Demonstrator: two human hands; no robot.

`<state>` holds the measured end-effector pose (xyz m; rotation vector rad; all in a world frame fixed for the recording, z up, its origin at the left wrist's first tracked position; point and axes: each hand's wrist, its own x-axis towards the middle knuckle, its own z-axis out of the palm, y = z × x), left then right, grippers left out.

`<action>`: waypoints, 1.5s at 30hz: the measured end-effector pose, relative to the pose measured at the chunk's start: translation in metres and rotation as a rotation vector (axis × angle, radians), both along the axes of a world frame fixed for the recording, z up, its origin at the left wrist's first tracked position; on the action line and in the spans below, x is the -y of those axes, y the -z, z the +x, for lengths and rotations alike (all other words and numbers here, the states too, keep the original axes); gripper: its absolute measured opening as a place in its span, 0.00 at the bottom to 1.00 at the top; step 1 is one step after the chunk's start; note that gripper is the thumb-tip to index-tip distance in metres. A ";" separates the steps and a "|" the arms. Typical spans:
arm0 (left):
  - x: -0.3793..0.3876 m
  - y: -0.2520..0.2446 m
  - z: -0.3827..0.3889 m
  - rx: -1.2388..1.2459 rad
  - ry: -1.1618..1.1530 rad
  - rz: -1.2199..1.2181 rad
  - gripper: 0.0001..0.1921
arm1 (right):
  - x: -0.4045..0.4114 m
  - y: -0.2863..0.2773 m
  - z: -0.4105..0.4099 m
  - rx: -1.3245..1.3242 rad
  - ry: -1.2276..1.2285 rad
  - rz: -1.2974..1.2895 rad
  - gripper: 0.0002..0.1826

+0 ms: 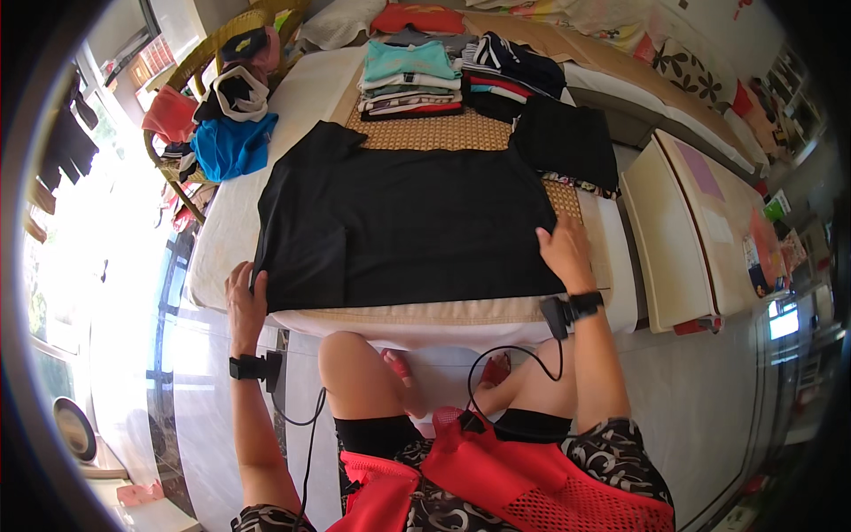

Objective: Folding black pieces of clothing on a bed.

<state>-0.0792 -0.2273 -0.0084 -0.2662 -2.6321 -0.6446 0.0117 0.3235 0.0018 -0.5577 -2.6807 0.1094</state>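
A black garment (412,226), apparently a shirt, lies spread out sideways on the covered surface before me, with a crease across its left part. At its near left corner my left hand (246,299) grips the edge between thumb and fingers. My right hand (566,249) rests at the right edge, thumb on the cloth; whether its fingers pinch the fabric is unclear. Past the far right corner lies a folded black garment (565,143) over a patterned one. Behind are a stack of folded clothes with a turquoise top (412,61) and a second stack topped by a navy striped garment (522,63).
A wicker chair (179,76) at the left holds crumpled clothes, among them a blue one (233,146). A woven mat (432,133) lies under the stacks. To the right stands a cream cabinet (685,233) with small items on top. Black cables hang from both wrist straps.
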 end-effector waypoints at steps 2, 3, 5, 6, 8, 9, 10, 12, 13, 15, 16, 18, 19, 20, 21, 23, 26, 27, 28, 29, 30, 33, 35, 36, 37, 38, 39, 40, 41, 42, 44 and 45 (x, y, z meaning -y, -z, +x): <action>0.003 0.011 0.002 0.042 -0.078 -0.018 0.19 | -0.002 0.001 0.028 0.022 0.055 0.008 0.24; -0.001 0.011 0.004 0.031 -0.099 -0.064 0.20 | -0.004 0.001 0.040 0.023 0.073 0.030 0.23; -0.007 0.013 0.005 0.028 -0.108 -0.107 0.20 | -0.004 0.005 0.053 -0.002 0.072 0.005 0.21; -0.007 0.013 0.005 0.035 -0.111 -0.062 0.20 | -0.004 0.006 0.057 -0.040 0.059 -0.025 0.19; -0.004 0.021 0.002 0.024 -0.098 0.025 0.17 | -0.005 0.013 0.060 -0.074 0.070 -0.097 0.18; 0.000 0.024 0.000 0.022 -0.095 0.026 0.17 | -0.003 0.014 0.058 -0.118 0.066 -0.176 0.16; 0.002 0.026 -0.001 0.013 -0.097 0.027 0.16 | 0.002 0.013 0.058 -0.132 0.078 -0.185 0.16; 0.004 0.029 -0.001 0.001 -0.096 0.028 0.16 | 0.005 0.014 0.058 -0.148 0.090 -0.219 0.15; 0.004 0.029 -0.001 0.010 -0.111 0.031 0.15 | 0.006 0.014 0.059 -0.164 0.098 -0.255 0.15; 0.003 0.028 -0.001 0.016 -0.123 0.034 0.15 | 0.009 0.011 0.061 -0.135 0.116 -0.272 0.16; 0.003 0.029 -0.002 -0.007 -0.113 0.050 0.15 | 0.009 0.010 0.061 -0.083 0.122 -0.284 0.16; 0.003 0.026 -0.004 -0.034 -0.099 0.068 0.16 | 0.010 0.008 0.061 -0.036 0.130 -0.295 0.16; 0.003 0.023 -0.005 0.041 -0.130 0.080 0.16 | 0.010 0.007 0.061 -0.015 0.129 -0.285 0.16; 0.003 0.021 -0.007 0.116 -0.161 0.091 0.17 | 0.009 0.007 0.061 0.006 0.128 -0.275 0.16; 0.004 0.021 -0.008 0.113 -0.159 0.092 0.17 | 0.009 0.007 0.061 0.003 0.129 -0.275 0.16; 0.009 0.023 -0.012 0.068 -0.129 0.163 0.18 | 0.007 0.007 0.063 -0.016 0.168 -0.313 0.16; 0.017 0.023 -0.019 -0.045 -0.054 0.183 0.17 | -0.004 0.012 0.072 -0.077 0.076 -0.390 0.17; 0.021 0.021 -0.021 -0.047 -0.053 0.183 0.17 | -0.006 0.010 0.074 -0.078 0.077 -0.389 0.17; 0.028 0.018 -0.024 0.006 -0.072 0.166 0.17 | -0.007 0.008 0.076 -0.020 0.068 -0.445 0.18; 0.035 0.015 -0.025 0.059 -0.092 0.149 0.17 | -0.007 0.006 0.077 0.037 0.059 -0.501 0.18; 0.036 0.010 -0.026 0.017 -0.081 0.133 0.17 | -0.008 0.005 0.079 0.035 0.063 -0.498 0.18; 0.044 -0.009 -0.023 0.049 -0.066 0.121 0.15 | -0.005 0.007 0.086 0.036 0.016 -0.544 0.19; 0.049 -0.013 -0.019 0.052 -0.065 0.113 0.15 | 0.001 0.009 0.090 0.052 -0.060 -0.642 0.19; 0.053 -0.012 -0.015 0.099 -0.100 0.099 0.15 | 0.008 -0.001 0.093 0.105 -0.110 -0.645 0.20; 0.056 -0.011 -0.011 0.146 -0.136 0.086 0.15 | 0.011 -0.003 0.093 0.106 -0.112 -0.643 0.20; 0.062 0.000 -0.011 0.166 -0.124 0.058 0.15 | 0.013 -0.004 0.093 0.138 -0.118 -0.588 0.20; 0.064 0.007 -0.008 0.151 -0.117 0.030 0.15 | 0.017 -0.010 0.091 0.170 -0.127 -0.531 0.20; 0.065 0.012 -0.006 0.165 -0.111 0.035 0.16 | 0.022 -0.019 0.090 0.190 -0.078 -0.503 0.20; 0.066 0.018 -0.004 0.180 -0.105 0.040 0.16 | 0.026 -0.027 0.085 0.190 -0.085 -0.501 0.20; 0.062 0.011 -0.002 0.302 -0.145 0.018 0.17 | 0.028 -0.035 0.078 0.095 -0.135 -0.340 0.19; 0.049 0.004 0.005 0.166 -0.163 -0.070 0.18 | 0.027 -0.033 0.055 -0.055 -0.240 -0.110 0.15; 0.045 0.002 0.010 0.031 -0.191 -0.159 0.21 | 0.039 -0.040 0.041 -0.033 -0.268 -0.097 0.14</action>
